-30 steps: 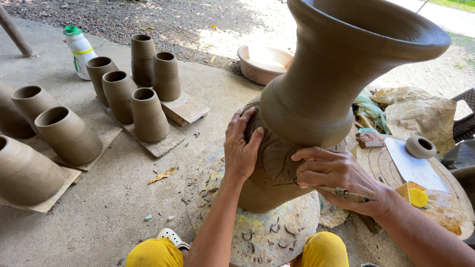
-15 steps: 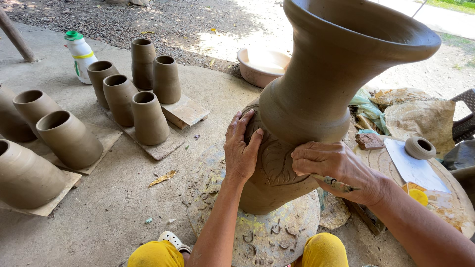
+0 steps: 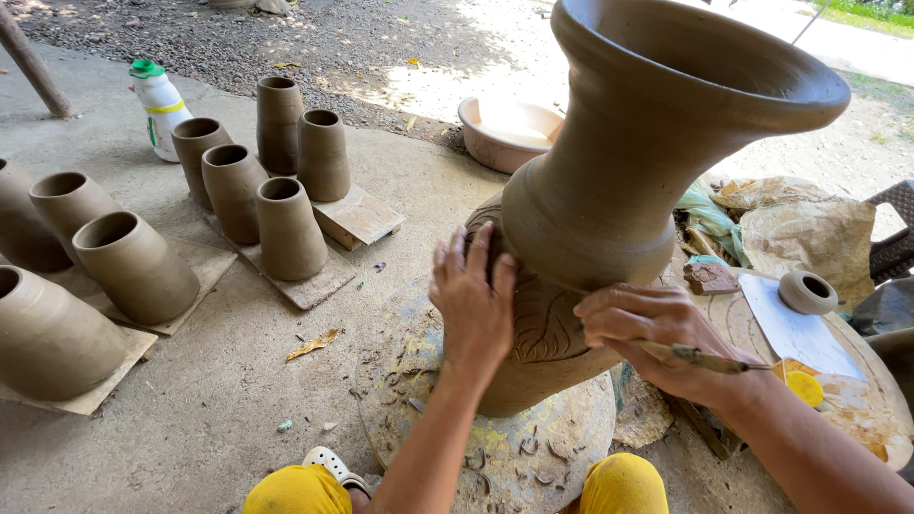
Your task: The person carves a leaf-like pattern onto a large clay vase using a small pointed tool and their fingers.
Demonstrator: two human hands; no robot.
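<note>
A tall unfired clay vase (image 3: 628, 181) with a wide flared rim stands on a round turntable (image 3: 533, 457) strewn with clay shavings. My left hand (image 3: 473, 300) lies flat against the vase's lower belly, fingers spread, beside a carved leaf pattern (image 3: 543, 328). My right hand (image 3: 657, 338) presses on the belly under the shoulder and grips a thin wooden carving tool (image 3: 700, 357) whose handle points right. My knees in yellow trousers (image 3: 300, 490) show at the bottom edge.
Several raw clay pots (image 3: 286, 224) stand on wooden boards at the left. A white plastic bottle with a green cap (image 3: 160, 107) and a pink basin (image 3: 509, 128) lie farther back. At right, a small clay pot (image 3: 806, 291), paper and a yellow sponge (image 3: 804, 385) rest on a round board.
My right hand has slid left and slightly up along the vase's belly with the tool. The camera view shifted a little; my left hand stays pressed on the vase.
</note>
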